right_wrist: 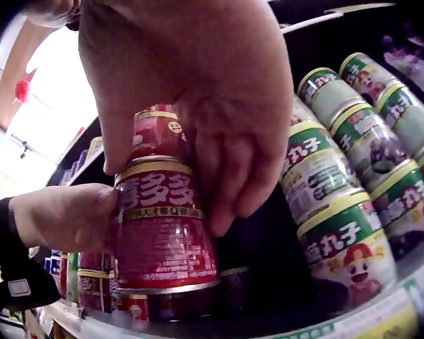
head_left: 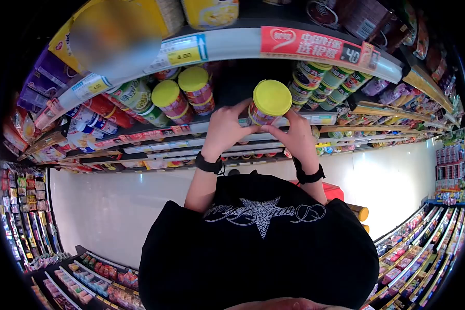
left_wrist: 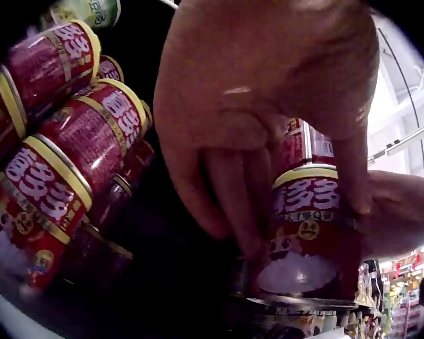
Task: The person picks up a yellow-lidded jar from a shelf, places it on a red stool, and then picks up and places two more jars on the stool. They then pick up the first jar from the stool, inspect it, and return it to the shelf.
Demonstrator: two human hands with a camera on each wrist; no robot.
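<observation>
Both hands hold a stack of two red cans from opposite sides, at the front of a dark shelf gap. The upper can (head_left: 272, 98) shows its yellow lid in the head view. Below it, the lower can (left_wrist: 307, 240) has a yellow rim and white lettering. The left hand (head_left: 225, 129) curls its fingers and thumb round the left side of the stack. From the right, the right hand (head_left: 298, 137) grips it, with fingers behind and thumb in front. In the wrist views the palms partly hide the upper can (right_wrist: 155, 131).
Stacked red cans (left_wrist: 78, 127) stand left of the gap, beside green-and-white containers (head_left: 132, 98). Green-labelled cans (right_wrist: 350, 247) are stacked on its right. A shelf edge with price labels (head_left: 181, 54) runs above. Behind the person lie a pale aisle floor (head_left: 98, 206) and more shelves.
</observation>
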